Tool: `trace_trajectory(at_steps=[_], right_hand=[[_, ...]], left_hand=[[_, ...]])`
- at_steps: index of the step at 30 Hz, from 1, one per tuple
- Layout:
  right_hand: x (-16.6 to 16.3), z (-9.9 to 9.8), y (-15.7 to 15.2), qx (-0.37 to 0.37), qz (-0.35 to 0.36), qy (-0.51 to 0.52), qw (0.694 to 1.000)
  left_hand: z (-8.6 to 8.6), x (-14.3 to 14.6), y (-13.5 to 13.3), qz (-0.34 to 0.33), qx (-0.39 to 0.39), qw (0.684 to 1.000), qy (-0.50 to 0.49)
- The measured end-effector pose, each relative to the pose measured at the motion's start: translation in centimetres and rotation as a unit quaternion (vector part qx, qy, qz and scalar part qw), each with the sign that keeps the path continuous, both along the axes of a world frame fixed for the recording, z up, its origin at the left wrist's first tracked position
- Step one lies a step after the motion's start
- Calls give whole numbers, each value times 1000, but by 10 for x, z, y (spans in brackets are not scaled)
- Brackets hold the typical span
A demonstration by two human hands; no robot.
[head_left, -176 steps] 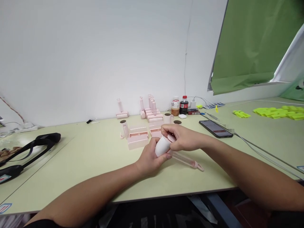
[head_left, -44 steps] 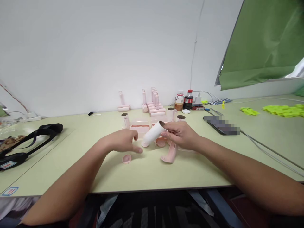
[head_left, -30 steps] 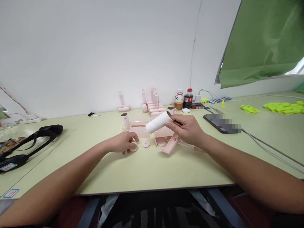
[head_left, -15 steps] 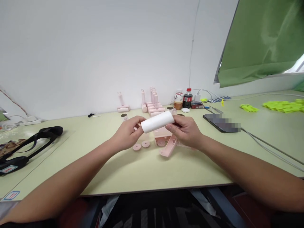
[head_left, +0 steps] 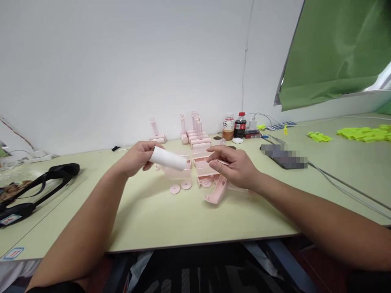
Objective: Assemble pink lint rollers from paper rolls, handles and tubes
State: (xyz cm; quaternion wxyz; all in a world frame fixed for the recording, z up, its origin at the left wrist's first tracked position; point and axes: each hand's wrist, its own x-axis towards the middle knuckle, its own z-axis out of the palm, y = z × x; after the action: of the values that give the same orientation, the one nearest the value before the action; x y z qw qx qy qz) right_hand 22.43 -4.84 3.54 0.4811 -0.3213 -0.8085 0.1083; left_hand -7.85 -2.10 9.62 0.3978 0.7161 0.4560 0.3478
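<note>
My left hand [head_left: 140, 158] grips one end of a white lint roller refill [head_left: 168, 158], which slants down to the right above the table. To its right, my right hand [head_left: 233, 165] hovers over pink plastic parts with thumb and fingers apart; whether a small part sits against the palm is hard to see. Below the hands lie two pink round end caps, a left one [head_left: 175, 189] and a right one [head_left: 186, 184]. A pink curved cover piece [head_left: 216, 192] rests just under my right hand. Pink open casings [head_left: 200, 162] lie between the hands, partly hidden.
Pink lint rollers [head_left: 200, 142] stand along the wall. Nearby are a cola bottle [head_left: 240, 126] and a pill bottle [head_left: 228, 128]. A phone [head_left: 284, 156] with a cable and yellow-green strips [head_left: 363, 134] lie right. A black strap-like frame [head_left: 39, 187] is on the left.
The refill, earlier between both hands, has moved left and tipped its right end downward in my left hand. My right hand has let go of it and its fingers have spread.
</note>
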Motion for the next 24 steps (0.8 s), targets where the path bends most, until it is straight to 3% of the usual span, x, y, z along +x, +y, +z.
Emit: trace_trajectory(at_steps=[2,5,9,12,15,18,20,24], right_hand=[[1,-1,1,-9,-6,7,1000],[3,-2,2,-13,-6,-4,1000],[4,-2,1,-3,-3,-22,1000],[3,-2,1,4,2,-24,1000],[2,-2,2,9,-1,-28,1000],[2,-1,3,16,-6,-32,999],[2,-1,3,17,-8,-30,999],[3,1,3,9,-12,-21,1000]], left_hand=[[3,-24,9,72,-45,995,52],[-8,-42,24,126,-92,973,170],[-30,-34,39,173,-98,953,227],[-33,-23,39,204,-95,943,245],[-25,-18,31,241,-64,929,274],[-16,-9,17,288,47,904,312],[-17,4,6,271,145,894,326],[-42,42,-13,98,264,877,390]])
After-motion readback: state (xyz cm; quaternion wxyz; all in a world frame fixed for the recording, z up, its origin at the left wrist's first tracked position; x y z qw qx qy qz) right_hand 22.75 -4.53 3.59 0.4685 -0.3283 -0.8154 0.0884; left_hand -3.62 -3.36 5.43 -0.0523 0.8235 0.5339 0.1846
